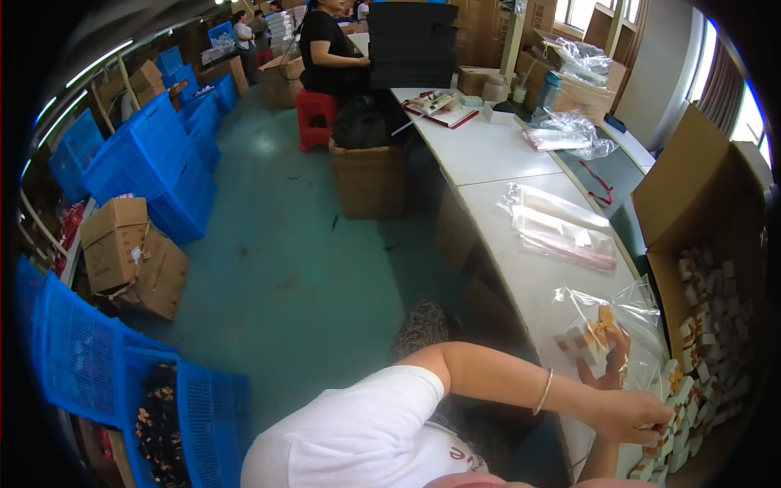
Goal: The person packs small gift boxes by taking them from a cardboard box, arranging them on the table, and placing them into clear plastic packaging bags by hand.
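My left hand [634,416], on the arm with a bracelet [543,392], is closed at the near edge of the pile of small white boxes [706,342]; what its fingers pinch is too small to tell. Just beyond it my right hand [610,362] has curved fingers around part of a clear plastic bag [643,313]. Several small white and orange-gold pieces [592,335] show through the film beside its fingertips. The pile lies in an open cardboard box [683,179] at the right.
Flat clear bags [561,228] lie on the white table [488,195]. Farther along are a red-edged book [451,118] and more plastic packs [561,138]. A person in black [325,45] sits near a red stool [313,122]. Blue crates [81,350] and cartons [134,252] stand left.
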The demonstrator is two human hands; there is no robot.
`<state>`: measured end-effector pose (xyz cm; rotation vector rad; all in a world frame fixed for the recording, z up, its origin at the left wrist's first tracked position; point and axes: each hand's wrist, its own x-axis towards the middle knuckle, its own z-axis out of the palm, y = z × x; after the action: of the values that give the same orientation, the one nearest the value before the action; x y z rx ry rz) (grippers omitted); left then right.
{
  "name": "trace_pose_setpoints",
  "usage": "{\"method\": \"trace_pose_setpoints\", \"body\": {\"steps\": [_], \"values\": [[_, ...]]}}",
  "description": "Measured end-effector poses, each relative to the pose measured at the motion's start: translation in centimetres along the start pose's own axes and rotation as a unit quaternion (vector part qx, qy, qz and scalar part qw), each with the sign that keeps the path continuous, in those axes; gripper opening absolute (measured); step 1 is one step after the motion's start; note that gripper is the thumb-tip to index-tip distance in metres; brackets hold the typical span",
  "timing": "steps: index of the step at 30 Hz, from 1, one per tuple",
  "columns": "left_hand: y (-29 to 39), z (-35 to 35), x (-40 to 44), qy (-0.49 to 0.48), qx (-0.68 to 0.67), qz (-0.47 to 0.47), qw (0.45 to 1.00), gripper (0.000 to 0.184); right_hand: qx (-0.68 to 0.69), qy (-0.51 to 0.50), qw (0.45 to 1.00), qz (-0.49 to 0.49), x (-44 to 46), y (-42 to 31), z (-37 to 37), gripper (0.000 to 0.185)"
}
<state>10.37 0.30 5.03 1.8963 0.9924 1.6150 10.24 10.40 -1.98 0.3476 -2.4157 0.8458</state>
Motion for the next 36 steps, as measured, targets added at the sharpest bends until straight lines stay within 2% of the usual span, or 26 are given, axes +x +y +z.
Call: {"method": "trace_pose_setpoints", "body": {"steps": [2,3,4,5,6,8,9,11,12,14,16,18,20,22,24,26,28,29,31,35,36], "values": [[-0.6,1.0,-0.2,0.027,0.117,0.042,0.992,0.012,0.012,-0.028,0.999,-0.027,1.5,-0.8,0.9,0.06],[-1.1,0.8,-0.7,0.02,0.283,0.103,0.953,0.016,0.008,-0.038,0.999,-0.024,-0.1,-0.9,0.0,0.06],[-1.7,0.5,-1.3,0.018,0.424,0.169,0.889,0.02,-0.014,-0.036,0.999,0.011,-0.5,-1.5,0.0,0.06],[-1.5,-0.1,-2.9,-0.012,0.5,0.153,0.853,0.032,0.052,-0.026,0.991,0.119,-0.7,-2.1,1.2,0.062],[-0.6,-0.6,-4.7,0.042,0.44,0.132,0.887,0.036,0.114,-0.002,0.968,0.224,-1.1,-2.2,2.3,0.064],[1.1,-1.8,-8.4,0.044,0.361,0.096,0.927,0.046,0.302,0.029,0.92,0.247,-2.7,-0.4,2.8,0.066],[1.3,-2.5,-10.2,0.073,0.358,0.116,0.923,0.047,0.287,0.046,0.92,0.263,-2.9,-0.4,2.3,0.066],[0.7,-3.7,-14.2,0.074,0.408,0.119,0.902,0.047,0.242,-0.019,0.922,0.301,-3.0,-0.6,1.8,0.067],[0.0,-4.4,-16.2,0.077,0.434,0.098,0.892,0.046,0.239,-0.015,0.921,0.307,-3.2,-0.3,1.8,0.067],[-0.3,-5.6,-18.4,0.08,0.46,0.075,0.881,0.046,0.122,-0.004,0.974,0.194,-3.3,0.3,2.2,0.068],[-0.1,-6.4,-19.5,0.073,0.55,0.033,0.831,0.04,0.131,0.011,0.976,0.175,-3.2,0.3,2.5,0.07],[-0.3,-6.8,-20.1,0.073,0.58,0.023,0.811,0.036,0.205,0.027,0.94,0.271,-3.0,0.0,2.4,0.072],[-0.9,-7.2,-20.2,0.077,0.619,0.008,0.782,0.038,0.23,0.051,0.932,0.277,-2.7,-0.4,2.3,0.072],[-1.3,-7.6,-20.0,0.096,0.618,0.01,0.78,0.037,0.254,0.074,0.922,0.283,-2.3,-0.7,2.2,0.072],[-1.6,-7.9,-19.8,0.115,0.599,0.031,0.792,0.035,0.102,-0.004,0.968,0.229,-2.0,-0.7,2.1,0.074],[-1.6,-8.0,-19.7,0.121,0.596,0.04,0.792,0.033,0.156,0.0,0.951,0.268,-2.0,-0.8,2.4,0.077],[-1.7,-8.1,-19.7,0.129,0.595,0.049,0.792,0.032,0.029,-0.036,0.972,0.23,-2.3,-0.2,2.6,0.08],[-1.8,-8.3,-19.8,0.146,0.586,0.061,0.795,0.031,0.029,-0.036,0.972,0.229,-2.0,-0.6,2.6,0.08],[-1.8,-8.7,-19.9,0.162,0.578,0.075,0.796,0.029,0.133,-0.012,0.938,0.321,-1.1,-1.8,2.5,0.081],[-1.7,-9.1,-19.9,0.155,0.569,0.087,0.803,0.023,0.135,0.019,0.942,0.305,-1.7,-0.7,3.4,0.082],[-1.6,-8.9,-19.9,0.152,0.564,0.097,0.806,0.022,0.086,0.03,0.956,0.28,-1.7,-0.4,3.5,0.08]]}}
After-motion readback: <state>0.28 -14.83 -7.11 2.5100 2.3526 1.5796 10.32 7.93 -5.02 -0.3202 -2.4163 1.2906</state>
